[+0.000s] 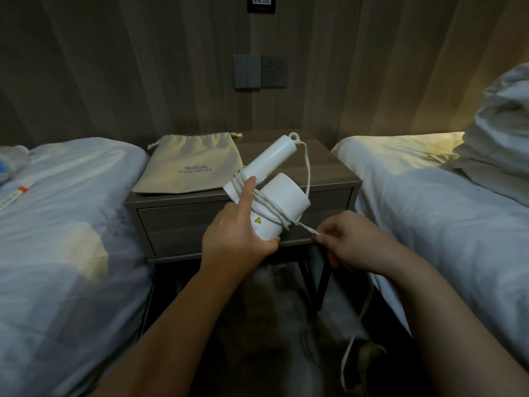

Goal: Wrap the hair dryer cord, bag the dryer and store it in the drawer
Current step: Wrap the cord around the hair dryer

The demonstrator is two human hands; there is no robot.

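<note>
Above the nightstand [329, 179], the left hand [237, 233] grips the hair dryer [274, 193]; the right hand [346, 242] pinches the cord [307, 228] taut; the smooth rigid shell likely slips, so hold the barrel; the limp cord needs tension; the bag [189, 164] lies behind.

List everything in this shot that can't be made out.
All in the head view:
- Cord, plug end: past the right hand it trails down to the dim, blurred floor, and no plug can be made out.
- Hair dryer, near side: covered by the left hand.
- Bag print: too small and dim to read.
- Wall sign: cut off by the top edge.
- Drawer front: partly hidden behind dryer and hands.
</note>
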